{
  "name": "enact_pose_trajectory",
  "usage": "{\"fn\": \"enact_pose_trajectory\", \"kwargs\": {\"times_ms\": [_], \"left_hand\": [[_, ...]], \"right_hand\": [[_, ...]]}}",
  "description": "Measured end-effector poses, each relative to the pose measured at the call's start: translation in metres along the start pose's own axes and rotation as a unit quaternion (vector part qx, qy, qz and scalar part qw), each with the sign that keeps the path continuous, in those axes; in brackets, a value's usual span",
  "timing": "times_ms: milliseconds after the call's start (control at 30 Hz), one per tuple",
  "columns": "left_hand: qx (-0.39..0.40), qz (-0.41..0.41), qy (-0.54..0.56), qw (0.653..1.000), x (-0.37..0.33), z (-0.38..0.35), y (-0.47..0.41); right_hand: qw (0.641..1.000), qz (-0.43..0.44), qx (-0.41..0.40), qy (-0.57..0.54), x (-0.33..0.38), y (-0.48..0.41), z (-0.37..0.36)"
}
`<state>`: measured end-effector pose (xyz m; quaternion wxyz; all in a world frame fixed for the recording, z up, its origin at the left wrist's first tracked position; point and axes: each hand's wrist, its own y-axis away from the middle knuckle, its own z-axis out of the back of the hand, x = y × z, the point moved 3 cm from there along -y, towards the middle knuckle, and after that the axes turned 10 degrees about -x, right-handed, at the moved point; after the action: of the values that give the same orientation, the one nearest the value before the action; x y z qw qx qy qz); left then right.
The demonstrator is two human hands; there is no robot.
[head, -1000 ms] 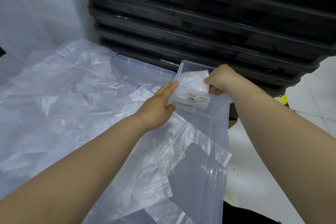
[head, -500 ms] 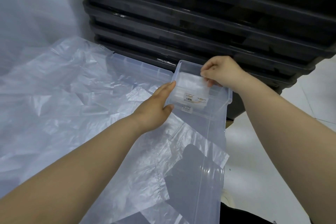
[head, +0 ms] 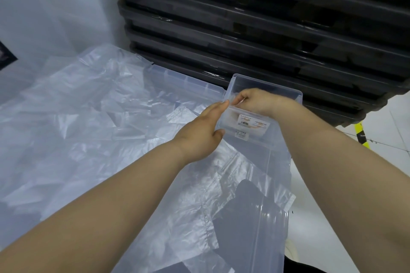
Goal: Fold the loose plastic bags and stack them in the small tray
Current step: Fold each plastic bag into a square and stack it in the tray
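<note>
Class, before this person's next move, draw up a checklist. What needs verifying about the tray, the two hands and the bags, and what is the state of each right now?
1. Tray steadied: ok. The left hand grips its near-left corner.
2. Right hand inside the tray: ok.
3. Folded bag lying flat: cannot tell. The right hand hides it.
4. Right hand empty: cannot tell. Its fingers are curled near the tray's left wall.
5. Loose bags to fold next: ok. They lie in the bin, left of the tray.
</note>
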<state>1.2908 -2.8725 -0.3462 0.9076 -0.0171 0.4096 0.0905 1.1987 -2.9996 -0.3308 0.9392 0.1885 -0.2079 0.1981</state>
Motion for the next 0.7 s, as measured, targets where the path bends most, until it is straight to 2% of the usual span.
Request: {"fn": "enact_pose_trajectory", "kwargs": {"times_ms": [67,133,200,233,333,400,500,567,633,700], "left_hand": [[-0.002,-0.001,0.000,1.000,0.000,0.000,0.000],[-0.003,-0.002,-0.001,1.000,-0.001,0.000,0.000],[-0.004,-0.002,-0.004,1.000,-0.001,0.000,0.000],[-0.002,-0.002,-0.005,1.000,-0.002,0.000,0.000],[0.003,0.001,-0.008,1.000,-0.004,0.002,0.006],[0.002,0.000,-0.023,1.000,-0.002,0.006,0.016],[0.009,-0.012,-0.100,0.995,0.009,0.018,0.043],[0.051,-0.011,-0.188,0.981,0.024,0.028,0.070],[0.124,0.007,-0.273,0.954,0.042,0.037,0.102],[0.181,0.044,-0.333,0.924,0.059,0.046,0.134]], "right_hand": [[0.997,0.008,-0.054,-0.058,0.002,0.005,0.007],[0.983,0.020,-0.145,-0.107,0.001,0.015,0.019],[0.970,0.032,-0.220,-0.101,-0.003,0.031,0.029],[0.970,0.041,-0.225,-0.083,-0.006,0.041,0.030],[0.986,0.076,-0.145,-0.024,-0.012,0.065,0.018],[0.987,0.089,-0.132,0.021,-0.016,0.072,0.009],[0.952,0.148,-0.256,0.083,-0.009,0.084,0.008],[0.922,0.193,-0.326,0.079,0.000,0.094,0.001],[0.911,0.231,-0.334,0.068,0.014,0.107,-0.016],[0.908,0.288,-0.290,0.092,0.029,0.118,-0.041]]}}
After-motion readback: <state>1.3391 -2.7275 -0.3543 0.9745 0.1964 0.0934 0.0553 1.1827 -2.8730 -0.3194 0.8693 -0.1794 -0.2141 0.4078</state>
